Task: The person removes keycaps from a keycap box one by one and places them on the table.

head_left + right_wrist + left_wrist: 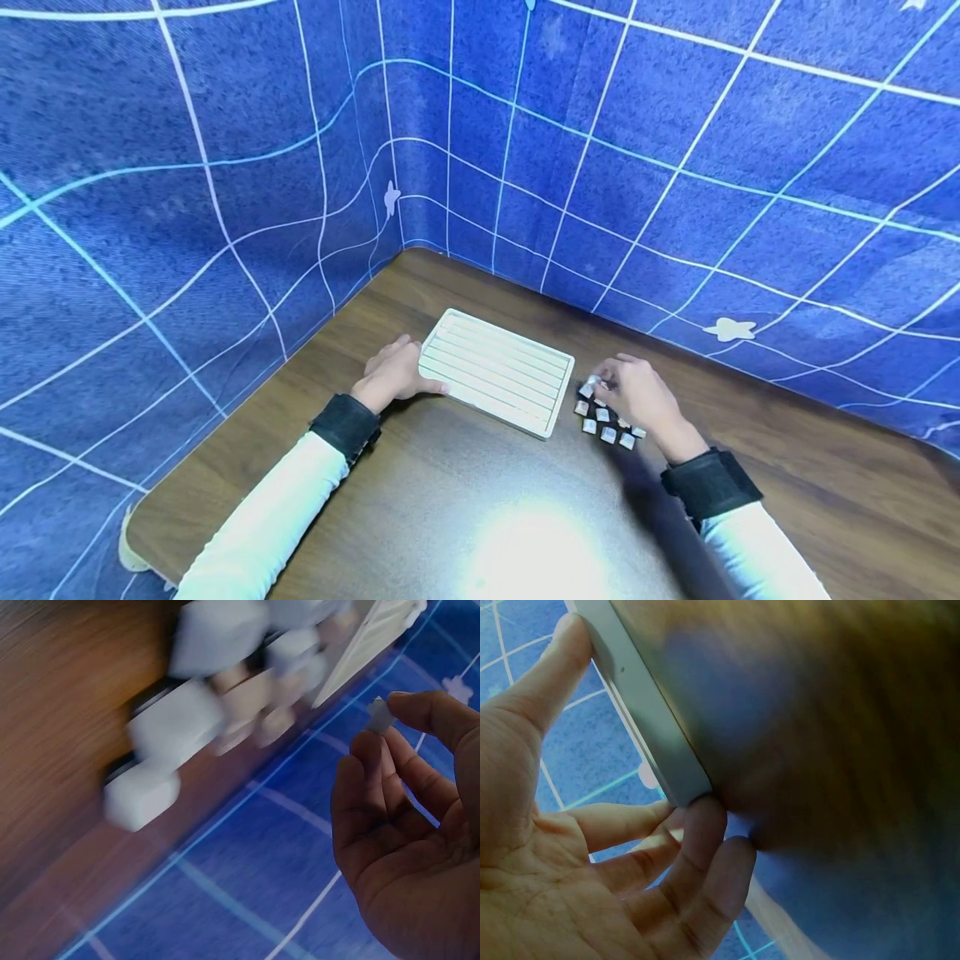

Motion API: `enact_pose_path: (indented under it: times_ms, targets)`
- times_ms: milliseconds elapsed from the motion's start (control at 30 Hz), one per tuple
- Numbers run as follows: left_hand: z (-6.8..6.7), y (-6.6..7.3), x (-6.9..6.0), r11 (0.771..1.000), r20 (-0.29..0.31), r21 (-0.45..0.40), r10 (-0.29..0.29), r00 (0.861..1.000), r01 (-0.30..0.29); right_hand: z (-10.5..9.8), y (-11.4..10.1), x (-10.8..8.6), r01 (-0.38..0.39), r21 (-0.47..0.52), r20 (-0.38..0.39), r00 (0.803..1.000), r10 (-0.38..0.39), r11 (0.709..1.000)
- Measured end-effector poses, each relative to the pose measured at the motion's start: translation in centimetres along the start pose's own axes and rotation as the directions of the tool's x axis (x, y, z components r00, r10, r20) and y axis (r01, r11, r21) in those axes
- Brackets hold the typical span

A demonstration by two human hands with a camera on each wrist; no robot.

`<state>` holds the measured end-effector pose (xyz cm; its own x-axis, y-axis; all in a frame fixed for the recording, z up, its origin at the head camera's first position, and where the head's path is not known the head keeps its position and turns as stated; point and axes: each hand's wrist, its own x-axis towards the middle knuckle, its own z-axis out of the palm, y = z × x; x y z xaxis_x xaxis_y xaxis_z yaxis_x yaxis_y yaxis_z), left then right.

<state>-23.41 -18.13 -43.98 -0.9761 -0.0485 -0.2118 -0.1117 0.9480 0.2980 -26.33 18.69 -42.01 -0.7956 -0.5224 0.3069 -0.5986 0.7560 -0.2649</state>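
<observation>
A pale, shallow tray (495, 373) with long parallel ridges lies on the table. My left hand (393, 371) grips its left end, the thumb along the near edge. In the left wrist view, the fingertips (705, 825) curl at the corner of the tray's side wall (649, 705). To the right of the tray, my right hand (641, 396) is over a cluster of small white blocks (608, 435). Between thumb and fingertips it pinches one small whitish block (380, 718), clearest in the right wrist view. The other blocks (176, 724) are blurred there.
Both hands work on a brown wooden table (420, 483), with a bright glare at its near middle. Blue patterned cloth (525, 150) stands behind and to the left, close to the table's edges. Black bands (712, 483) circle both wrists.
</observation>
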Motion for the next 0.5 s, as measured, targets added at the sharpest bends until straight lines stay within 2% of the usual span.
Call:
enact_pose_path:
  times_ms: [333, 500]
  targets:
    - [0.0, -0.2, 0.1, 1.0, -0.008, 0.0, -0.002, 1.0, 0.002, -0.4, 4.3, -1.9, -0.038, -0.038, -0.009, 0.999, 0.038, 0.999]
    - [0.1, -0.1, 0.1, 1.0, -0.005, 0.005, 0.002, 1.0, -0.002, -0.2, 5.3, -2.5, -0.072, -0.053, 0.039, 0.996, 0.074, 0.996]
